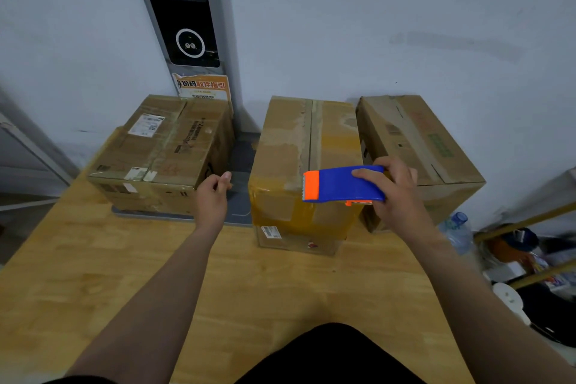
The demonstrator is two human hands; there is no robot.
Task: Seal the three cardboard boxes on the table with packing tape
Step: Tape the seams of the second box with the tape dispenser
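Three cardboard boxes stand in a row at the far end of the wooden table point(93, 274). The left box point(165, 150) carries white labels and old clear tape. The middle box point(299, 165) has brown tape over its near end and a strip along its top seam. The right box point(417, 146) shows a pale tape strip along its top. My right hand point(396, 193) grips a blue and orange tape dispenser point(339, 185) above the near end of the middle box. My left hand point(213, 196) hovers between the left and middle boxes, fingers loosely curled, holding nothing.
A tall grey kiosk with a dark screen point(184, 9) stands against the wall behind the boxes, with an orange notice point(202, 87) at its foot. Its grey base plate point(240, 165) lies under the left box. A water bottle point(458, 227) and clutter sit off the table's right edge.
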